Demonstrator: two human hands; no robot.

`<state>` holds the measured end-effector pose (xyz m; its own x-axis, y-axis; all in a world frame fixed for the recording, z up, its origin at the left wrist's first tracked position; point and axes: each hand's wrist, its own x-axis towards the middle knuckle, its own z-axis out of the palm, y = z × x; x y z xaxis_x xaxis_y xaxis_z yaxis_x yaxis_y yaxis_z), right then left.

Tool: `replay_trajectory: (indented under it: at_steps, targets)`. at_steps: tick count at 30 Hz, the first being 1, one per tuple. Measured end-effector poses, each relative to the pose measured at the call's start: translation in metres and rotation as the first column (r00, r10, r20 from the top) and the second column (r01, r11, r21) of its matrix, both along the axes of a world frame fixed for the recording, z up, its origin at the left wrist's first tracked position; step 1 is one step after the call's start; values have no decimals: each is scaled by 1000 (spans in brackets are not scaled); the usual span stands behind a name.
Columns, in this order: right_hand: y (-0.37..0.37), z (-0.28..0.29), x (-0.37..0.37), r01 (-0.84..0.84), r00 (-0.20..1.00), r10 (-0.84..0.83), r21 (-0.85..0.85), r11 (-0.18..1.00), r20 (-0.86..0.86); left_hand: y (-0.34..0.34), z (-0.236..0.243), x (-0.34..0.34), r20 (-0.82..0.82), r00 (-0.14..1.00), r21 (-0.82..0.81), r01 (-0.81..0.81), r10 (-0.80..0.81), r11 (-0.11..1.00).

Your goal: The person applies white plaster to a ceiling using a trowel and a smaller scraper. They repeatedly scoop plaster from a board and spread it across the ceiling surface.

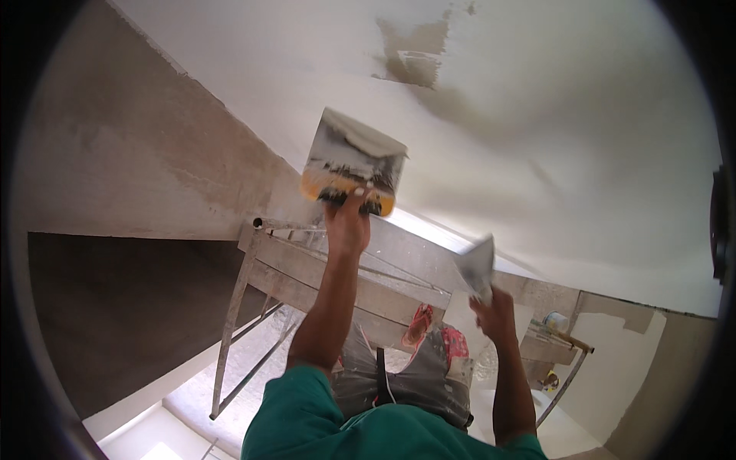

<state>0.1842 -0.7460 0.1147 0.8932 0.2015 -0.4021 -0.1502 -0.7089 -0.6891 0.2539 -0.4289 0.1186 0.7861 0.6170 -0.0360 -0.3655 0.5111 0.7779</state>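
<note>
My left hand [349, 224] is raised and closed round the handle of a wide putty knife [326, 149] with an orange and black back edge. A thick ridge of pale plaster [368, 138] lies along the far part of its blade. Lower and to the right, my right hand [497, 313] grips a smaller putty knife [478, 264], its flared metal blade pointing up and slightly blurred. Both tools are apart from each other. Beyond them spreads a white plastered surface [567, 169] with a bare grey-brown patch [418, 57] near the top.
I stand on scaffold planks [360, 303] held by a metal frame [230, 337] at the left. A small white bucket [554, 320] sits at the right, near a scaffold tube [563, 337]. Rough brown wall [153, 146] rises at the left, above a dark area.
</note>
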Motion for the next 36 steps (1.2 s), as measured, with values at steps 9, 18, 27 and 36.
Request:
replay_trajectory:
  at_steps: [9,18,27,36]
  targets:
    - [72,91,52,-132,991,125,131,983,56,-43,49,-87,19,983,-260,179,-180,949]
    - [74,148,76,-138,976,111,139,981,189,-18,45,-88,-301,948,897,319,-107,307]
    - [91,107,81,-435,653,235,102,895,720,-83,84,-139,-34,982,-649,120,-186,752]
    - [46,1,71,-337,684,398,-218,916,611,-41,98,-126,45,998,-452,54,-38,890]
